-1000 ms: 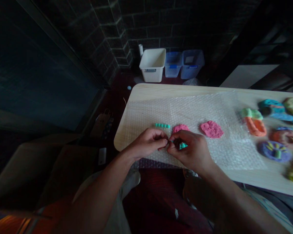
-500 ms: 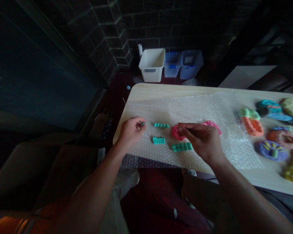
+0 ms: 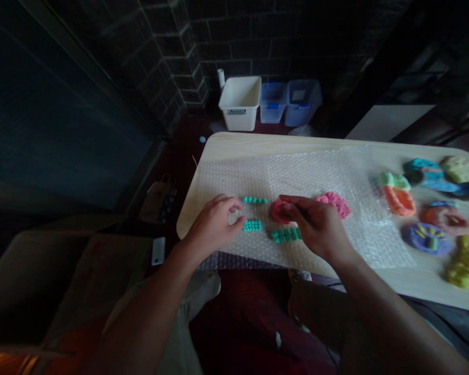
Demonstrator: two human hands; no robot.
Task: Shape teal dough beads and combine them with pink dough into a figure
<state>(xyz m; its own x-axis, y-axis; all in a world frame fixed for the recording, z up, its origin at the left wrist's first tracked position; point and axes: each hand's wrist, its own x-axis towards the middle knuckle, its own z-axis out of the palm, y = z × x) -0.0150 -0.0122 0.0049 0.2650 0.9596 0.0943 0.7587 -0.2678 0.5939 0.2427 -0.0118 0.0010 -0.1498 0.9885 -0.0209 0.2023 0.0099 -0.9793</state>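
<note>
Head view: left hand (image 3: 213, 229) was curled loosely over the bubble wrap (image 3: 316, 177), fingertips just beside a block of teal clay beads (image 3: 252, 225); nothing showed in it, but can't tell if it held anything small. Right hand (image 3: 312, 224) had its fingers (image 3: 287, 203) on a red-pink clay piece (image 3: 276, 212), partly hidden beneath them; can't tell if it was gripped or only touched. A row of teal beads (image 3: 255, 200) lay above the left hand, a green-teal strip (image 3: 286, 235) below the right hand, and a pink clay lump (image 3: 335, 204) just past the right fingertips. All sat on bubble wrap covering most of the pale wood table (image 3: 234, 143). Along the table's right edge: orange-and-green clay (image 3: 396, 195), teal-blue clay (image 3: 424, 169), a red clay ring (image 3: 445, 219), a purple clay disc (image 3: 426, 238), yellow-green clay (image 3: 467, 255). Beyond the far edge, on a dark red floor: white basket (image 3: 240, 103), two clear bins with blue clips (image 3: 272, 103) (image 3: 303, 103), small blue ball (image 3: 202, 139). Brick wall (image 3: 258, 41) behind. Paper bag (image 3: 155, 200) and cardboard box (image 3: 82, 276) sat left of the table.
</note>
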